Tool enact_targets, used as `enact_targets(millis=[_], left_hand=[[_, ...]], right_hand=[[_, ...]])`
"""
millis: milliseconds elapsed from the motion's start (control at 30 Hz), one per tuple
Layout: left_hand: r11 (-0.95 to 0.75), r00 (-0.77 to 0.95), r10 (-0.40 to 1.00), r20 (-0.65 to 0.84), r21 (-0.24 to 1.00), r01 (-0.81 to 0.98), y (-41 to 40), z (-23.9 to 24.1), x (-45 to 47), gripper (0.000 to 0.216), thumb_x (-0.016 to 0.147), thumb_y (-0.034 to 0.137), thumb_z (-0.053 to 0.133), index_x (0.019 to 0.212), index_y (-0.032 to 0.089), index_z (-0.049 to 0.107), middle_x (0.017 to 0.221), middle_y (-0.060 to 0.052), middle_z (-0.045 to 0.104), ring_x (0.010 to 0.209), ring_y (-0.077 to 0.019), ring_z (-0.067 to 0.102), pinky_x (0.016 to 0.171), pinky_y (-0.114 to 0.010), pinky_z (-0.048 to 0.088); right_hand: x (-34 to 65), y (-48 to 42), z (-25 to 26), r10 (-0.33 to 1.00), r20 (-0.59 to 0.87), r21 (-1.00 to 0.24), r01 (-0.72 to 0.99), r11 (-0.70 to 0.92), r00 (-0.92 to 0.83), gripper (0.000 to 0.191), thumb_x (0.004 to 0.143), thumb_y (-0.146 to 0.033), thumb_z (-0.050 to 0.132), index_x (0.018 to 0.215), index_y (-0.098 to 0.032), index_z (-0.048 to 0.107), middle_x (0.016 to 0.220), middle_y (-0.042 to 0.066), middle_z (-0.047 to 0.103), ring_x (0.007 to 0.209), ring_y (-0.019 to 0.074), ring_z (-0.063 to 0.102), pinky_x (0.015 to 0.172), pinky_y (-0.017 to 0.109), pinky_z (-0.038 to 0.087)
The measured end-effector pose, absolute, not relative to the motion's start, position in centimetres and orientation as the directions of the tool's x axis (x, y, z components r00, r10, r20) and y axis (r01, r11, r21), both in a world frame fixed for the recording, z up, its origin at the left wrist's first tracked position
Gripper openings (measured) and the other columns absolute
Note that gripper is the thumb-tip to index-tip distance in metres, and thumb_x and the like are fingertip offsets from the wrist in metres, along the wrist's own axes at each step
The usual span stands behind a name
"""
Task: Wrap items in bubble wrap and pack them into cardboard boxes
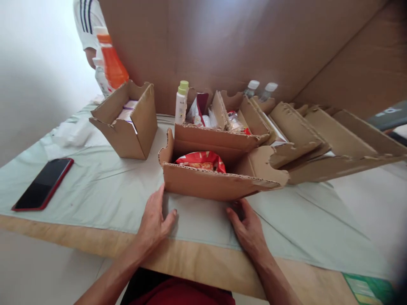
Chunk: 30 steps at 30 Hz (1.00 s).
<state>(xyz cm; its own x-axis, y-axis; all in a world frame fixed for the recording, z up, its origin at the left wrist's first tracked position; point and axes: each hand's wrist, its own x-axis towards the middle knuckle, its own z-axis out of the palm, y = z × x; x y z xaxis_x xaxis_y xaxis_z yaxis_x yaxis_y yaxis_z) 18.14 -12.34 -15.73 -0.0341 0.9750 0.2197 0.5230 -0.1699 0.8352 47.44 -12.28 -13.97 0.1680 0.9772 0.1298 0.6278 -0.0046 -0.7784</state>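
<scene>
A brown open-topped cardboard box (206, 183) stands before me, with a red snack packet (206, 161) inside it. My left hand (155, 218) is at its lower left front corner, fingers along the side and thumb spread away. At the lower right, the fingertips of my right hand (248, 226) reach the box and are partly hidden under its edge. Between both hands the box is held low down. Directly behind it are a box (219, 132) with packets and a white bottle with a green cap (181, 101).
To the left stand a cardboard box (133, 133) with small packs, an orange bottle (112, 63) and a phone (43, 184). Several cardboard boxes (343, 165) line the right side. A tall cardboard panel (222, 46) rises behind. A person's sleeve (87, 21) shows at the upper left.
</scene>
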Motion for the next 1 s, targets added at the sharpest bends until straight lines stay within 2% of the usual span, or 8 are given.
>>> enact_targets(millis=[100,200,267,400,533,667,867,1000], left_hand=[[-0.243,0.097,0.969,0.227,0.815,0.526,-14.2,-15.2,16.5,0.069,0.090,0.031,0.065,0.157,0.023,0.048,0.154,-0.018,0.057,0.143,-0.0364,0.054,0.117,-0.061,0.044],[-0.283,0.166,0.959,0.230,0.800,0.529,-13.4,-13.2,12.4,0.043,0.092,0.033,0.064,0.135,0.028,0.070,0.142,-0.013,0.067,0.131,-0.0324,0.065,0.105,-0.049,0.057],[-0.227,0.023,0.964,0.264,0.777,0.587,-11.5,-11.8,8.8,0.034,0.092,0.038,0.064,0.122,0.027,0.076,0.136,-0.013,0.071,0.125,-0.0329,0.067,0.093,-0.045,0.062],[-0.079,-0.209,0.930,0.304,0.718,0.692,-5.8,-10.8,2.2,0.039,0.085,0.047,0.063,0.110,0.022,0.078,0.124,-0.015,0.074,0.119,-0.0365,0.067,0.074,-0.040,0.061],[-0.018,-0.285,0.900,0.330,0.681,0.732,-0.8,-11.0,-1.9,0.029,0.079,0.041,0.065,0.095,0.021,0.077,0.121,-0.015,0.074,0.119,-0.0365,0.065,0.096,-0.051,0.056],[0.054,-0.372,0.847,0.381,0.634,0.771,2.8,-10.0,-5.0,0.029,0.084,0.038,0.066,0.095,0.013,0.073,0.133,-0.013,0.069,0.136,-0.0381,0.055,0.120,-0.065,0.034],[0.135,-0.474,0.760,0.444,0.606,0.784,7.5,-8.4,-7.6,0.053,0.091,0.060,0.059,0.097,0.008,0.068,0.166,-0.004,0.041,0.158,-0.0464,0.013,0.124,-0.069,0.012],[0.119,-0.505,0.742,0.440,0.655,0.746,8.5,-7.4,-7.5,0.047,0.096,0.048,0.048,0.089,0.006,0.067,0.160,0.005,0.049,0.158,-0.0435,0.015,0.121,-0.068,0.012]], right_hand=[[47.7,-12.1,-14.4,0.971,0.125,-0.771,0.636,-0.036,0.205,0.037,0.088,-0.049,0.059,0.110,-0.019,0.063,0.103,0.013,0.076,0.094,0.0295,0.073,0.086,0.046,0.059],[47.8,-11.8,-14.6,0.964,0.122,-0.764,0.642,-0.061,0.237,0.040,0.086,-0.053,0.060,0.108,-0.020,0.065,0.098,0.012,0.077,0.092,0.0303,0.074,0.086,0.045,0.059],[47.9,-11.7,-14.8,0.962,0.115,-0.755,0.651,-0.077,0.248,0.041,0.085,-0.055,0.061,0.107,-0.020,0.066,0.096,0.011,0.077,0.090,0.0301,0.074,0.083,0.044,0.059],[48.1,-11.6,-15.0,0.955,0.132,-0.739,0.669,-0.085,0.267,0.040,0.085,-0.056,0.061,0.105,-0.022,0.067,0.093,0.010,0.079,0.088,0.0291,0.076,0.080,0.041,0.059],[48.2,-11.5,-15.2,0.949,0.151,-0.732,0.677,-0.080,0.276,0.039,0.083,-0.056,0.062,0.102,-0.023,0.068,0.092,0.009,0.081,0.085,0.0292,0.077,0.075,0.039,0.060],[48.2,-11.4,-15.0,0.945,0.153,-0.714,0.694,-0.097,0.289,0.040,0.082,-0.058,0.063,0.100,-0.023,0.069,0.089,0.009,0.081,0.082,0.0298,0.078,0.073,0.039,0.062],[48.3,-11.4,-14.8,0.932,0.155,-0.690,0.711,-0.135,0.327,0.041,0.079,-0.061,0.064,0.095,-0.024,0.070,0.081,0.009,0.080,0.076,0.0307,0.077,0.066,0.039,0.062],[48.3,-11.4,-14.8,0.930,0.149,-0.688,0.711,-0.146,0.335,0.040,0.078,-0.062,0.064,0.093,-0.024,0.070,0.080,0.008,0.080,0.074,0.0300,0.077,0.066,0.038,0.062]])
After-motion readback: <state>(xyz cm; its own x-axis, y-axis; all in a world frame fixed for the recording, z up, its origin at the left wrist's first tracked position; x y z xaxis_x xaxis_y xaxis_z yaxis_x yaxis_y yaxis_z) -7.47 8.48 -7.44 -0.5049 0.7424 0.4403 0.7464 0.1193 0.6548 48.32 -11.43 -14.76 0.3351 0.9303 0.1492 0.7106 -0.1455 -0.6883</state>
